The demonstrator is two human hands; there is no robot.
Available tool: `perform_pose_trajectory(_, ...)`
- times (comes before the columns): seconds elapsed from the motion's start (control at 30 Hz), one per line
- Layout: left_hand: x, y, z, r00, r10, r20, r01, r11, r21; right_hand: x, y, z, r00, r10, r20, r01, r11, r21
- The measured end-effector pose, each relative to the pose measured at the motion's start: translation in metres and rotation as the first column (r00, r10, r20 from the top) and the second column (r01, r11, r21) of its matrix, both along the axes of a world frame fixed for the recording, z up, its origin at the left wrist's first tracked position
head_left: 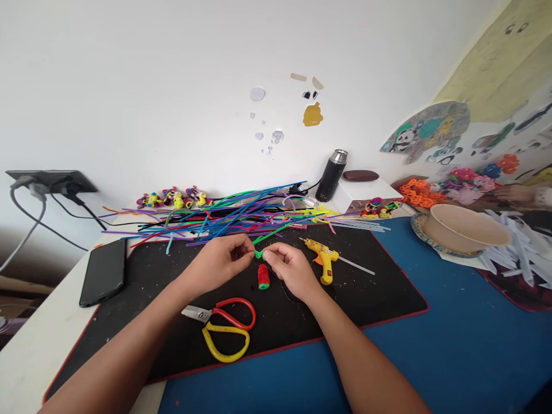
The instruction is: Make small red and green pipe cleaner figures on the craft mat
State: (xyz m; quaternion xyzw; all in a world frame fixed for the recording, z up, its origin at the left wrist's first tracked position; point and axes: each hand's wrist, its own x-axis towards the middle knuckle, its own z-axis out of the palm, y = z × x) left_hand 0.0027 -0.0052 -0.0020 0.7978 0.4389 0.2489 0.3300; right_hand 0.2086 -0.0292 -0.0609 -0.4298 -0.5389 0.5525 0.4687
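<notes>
A bent green pipe cleaner (pixel 259 254) is pinched between my two hands above the black mat (pixel 164 322). My left hand (pixel 224 259) grips it from the left with thumb and fingertips, and my right hand (pixel 291 267) from the right. Part of the green stem runs up and away behind the hands. Just below lies a small red coil with a green end (pixel 263 277). Scissors (pixel 228 328) with one red and one yellow handle rest nearer to me. A yellow hot glue gun (pixel 324 259) with a glue stick lies right of my right hand.
Loose pipe cleaners (pixel 233 213) in many colours pile along the wall. A black thermos (pixel 331 175) stands behind, and a phone (pixel 103 271) lies at left. A beige bowl (pixel 470 227) is at right, near white strips (pixel 524 247). Another person's hand (pixel 511 194) shows at far right.
</notes>
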Motion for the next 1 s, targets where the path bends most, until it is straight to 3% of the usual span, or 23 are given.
perform_pose_trajectory(0.23,-0.010,0.005,0.001,0.999,-0.016,0.042,0.016,1.000,-0.006,0.001,0.001,-0.003,0.998,-0.026,0.049,0.025,0.999,0.026)
perform_pose_trajectory(0.53,0.007,0.003,-0.012,0.974,-0.098,0.205,0.102,0.995,-0.010,-0.003,-0.001,0.000,0.965,0.045,-0.260,-0.092,0.981,-0.173)
perform_pose_trajectory(0.77,0.012,-0.002,-0.015,0.962,-0.037,0.270,0.031,0.999,0.027,-0.001,-0.004,0.004,0.922,0.089,-0.377,-0.184,0.957,-0.224)
perform_pose_trajectory(1.0,0.015,-0.006,-0.016,0.944,0.044,0.327,-0.021,0.997,-0.075,-0.002,-0.003,0.005,0.924,0.058,-0.379,-0.147,0.967,-0.210)
